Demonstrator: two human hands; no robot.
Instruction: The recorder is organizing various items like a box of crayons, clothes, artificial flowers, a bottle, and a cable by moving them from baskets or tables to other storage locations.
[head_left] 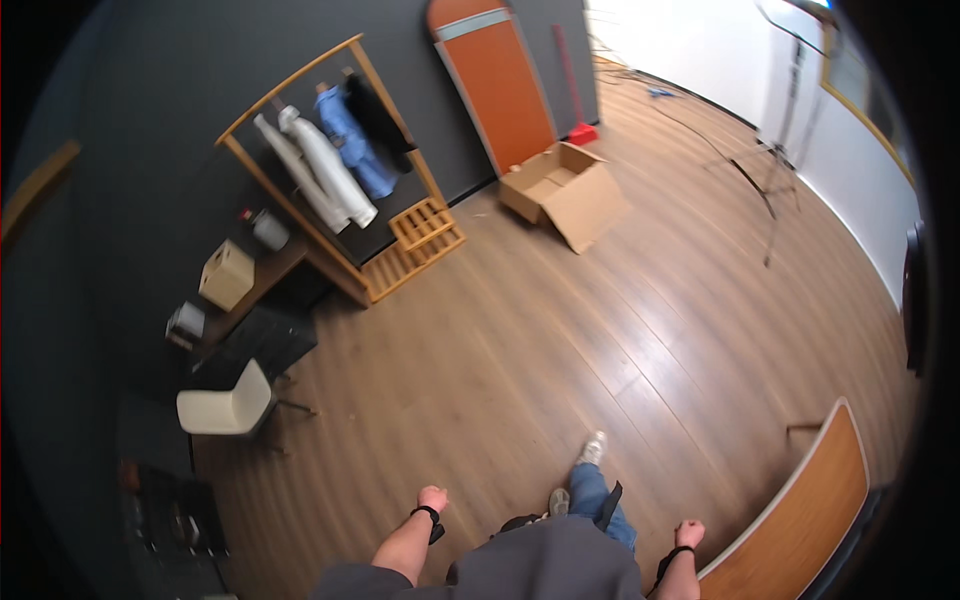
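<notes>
Above wooden flooring (pixel 480 380), left hand (pixel 433 498), right hand (pixel 690 533) — both clenched — one table (pixel 810 500) near the right, one open box (pixel 586 208)

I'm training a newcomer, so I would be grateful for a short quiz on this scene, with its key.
1. Which piece of furniture is nearest the right hand?
A) the white chair
B) the brown-topped table
C) the dark desk

2. True or false: the cardboard box is open.

3. Fill in the colour: on the wooden clothes rack, a ____ garment hangs between the white garment and the black garment.

Key: 1. B; 2. True; 3. blue.
</notes>
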